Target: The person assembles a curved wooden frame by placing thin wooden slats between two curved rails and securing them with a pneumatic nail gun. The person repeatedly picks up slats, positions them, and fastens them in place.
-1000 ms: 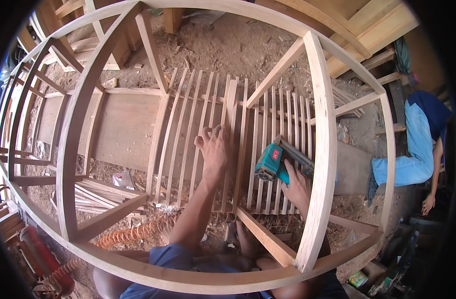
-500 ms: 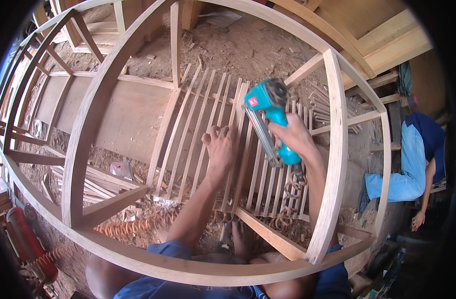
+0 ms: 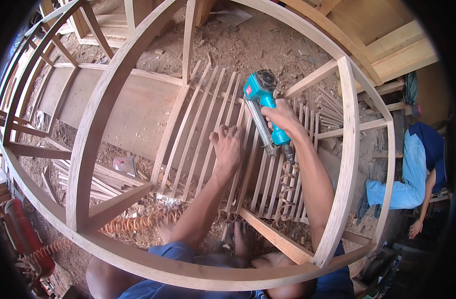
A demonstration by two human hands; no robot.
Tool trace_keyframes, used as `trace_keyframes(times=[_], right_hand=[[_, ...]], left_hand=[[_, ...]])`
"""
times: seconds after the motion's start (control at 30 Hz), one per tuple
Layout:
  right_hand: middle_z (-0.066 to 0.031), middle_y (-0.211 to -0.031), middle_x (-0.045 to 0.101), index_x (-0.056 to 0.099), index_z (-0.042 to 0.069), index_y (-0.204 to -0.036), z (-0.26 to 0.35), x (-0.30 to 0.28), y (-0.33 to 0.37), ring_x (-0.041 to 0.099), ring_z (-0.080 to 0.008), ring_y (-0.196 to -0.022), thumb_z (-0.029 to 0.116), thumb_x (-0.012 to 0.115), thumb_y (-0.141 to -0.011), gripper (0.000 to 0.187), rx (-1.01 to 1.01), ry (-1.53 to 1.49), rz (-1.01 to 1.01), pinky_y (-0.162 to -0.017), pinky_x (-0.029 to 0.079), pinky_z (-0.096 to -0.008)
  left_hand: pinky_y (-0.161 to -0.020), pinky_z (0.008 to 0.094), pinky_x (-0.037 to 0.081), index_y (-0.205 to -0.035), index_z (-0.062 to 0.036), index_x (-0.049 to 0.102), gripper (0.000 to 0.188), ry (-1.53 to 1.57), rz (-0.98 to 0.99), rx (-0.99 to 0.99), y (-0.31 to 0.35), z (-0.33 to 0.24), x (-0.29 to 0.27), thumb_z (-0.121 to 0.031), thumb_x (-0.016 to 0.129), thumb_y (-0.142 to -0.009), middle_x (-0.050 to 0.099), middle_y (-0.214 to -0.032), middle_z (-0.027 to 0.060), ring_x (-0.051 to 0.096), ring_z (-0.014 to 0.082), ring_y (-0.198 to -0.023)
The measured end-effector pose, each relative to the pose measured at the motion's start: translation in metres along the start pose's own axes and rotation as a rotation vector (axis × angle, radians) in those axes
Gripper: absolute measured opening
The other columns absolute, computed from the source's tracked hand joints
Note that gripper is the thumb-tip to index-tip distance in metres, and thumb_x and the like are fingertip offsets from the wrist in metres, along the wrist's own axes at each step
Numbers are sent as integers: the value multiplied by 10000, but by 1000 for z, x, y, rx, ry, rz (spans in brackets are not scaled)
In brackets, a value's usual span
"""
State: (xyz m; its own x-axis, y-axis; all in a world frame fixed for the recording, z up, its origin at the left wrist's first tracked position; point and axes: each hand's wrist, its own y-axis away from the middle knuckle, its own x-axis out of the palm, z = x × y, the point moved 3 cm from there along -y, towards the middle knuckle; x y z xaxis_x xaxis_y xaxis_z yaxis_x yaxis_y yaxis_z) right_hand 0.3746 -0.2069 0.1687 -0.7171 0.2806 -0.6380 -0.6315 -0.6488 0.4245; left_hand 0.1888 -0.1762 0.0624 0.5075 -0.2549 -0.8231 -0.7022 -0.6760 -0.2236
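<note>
My right hand [image 3: 282,114] is wrapped around the handle of a teal pneumatic nail gun [image 3: 260,87] with a silver magazine. The gun is held above the slats, and a coiled orange hose [image 3: 286,185] hangs from its lower end. With bent fingers, my left hand [image 3: 229,148] grips a thin wooden slat among a row of slats [image 3: 195,124]; its thumb and fingertips are partly hidden. These slats lie side by side across the lower rails of a wooden frame [image 3: 348,144]. Both my arms reach inside this frame, whose curved bars rise around them.
A plywood panel [image 3: 133,112] lies left of the slats. Loose sticks [image 3: 331,108] are piled at right, and more sticks [image 3: 101,182] at left. A red tank [image 3: 26,239] stands at lower left. Another person [image 3: 412,169] sits at far right. Wood shavings cover the floor.
My right hand has drawn the nail gun slightly to the left and toward upright. My left hand stays at the slats. The whole view has shifted a little.
</note>
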Motion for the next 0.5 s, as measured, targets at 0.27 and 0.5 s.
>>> trace_keyframes(times=[0.27,0.5], right_hand=[[-147,-581,651,670,-8,-708,8,1,-4,688,-250,-582,271,619,-776,291,-43,181,-13,-680,567,-398],[-112,-569,633,688,5,-749,16,-10,32,671,-223,-557,267,633,-826,279,-35,119,-29,-663,554,-389]], left_hand=[[-990,517,298,-1222,-117,635,403,-11,41,-10,-2,-1,-2,-67,578,-826,659,-1205,41,481,268,-1212],[-988,513,306,-1204,-110,645,374,4,31,-8,-2,-2,-4,-88,575,-837,663,-1190,66,496,278,-1201]])
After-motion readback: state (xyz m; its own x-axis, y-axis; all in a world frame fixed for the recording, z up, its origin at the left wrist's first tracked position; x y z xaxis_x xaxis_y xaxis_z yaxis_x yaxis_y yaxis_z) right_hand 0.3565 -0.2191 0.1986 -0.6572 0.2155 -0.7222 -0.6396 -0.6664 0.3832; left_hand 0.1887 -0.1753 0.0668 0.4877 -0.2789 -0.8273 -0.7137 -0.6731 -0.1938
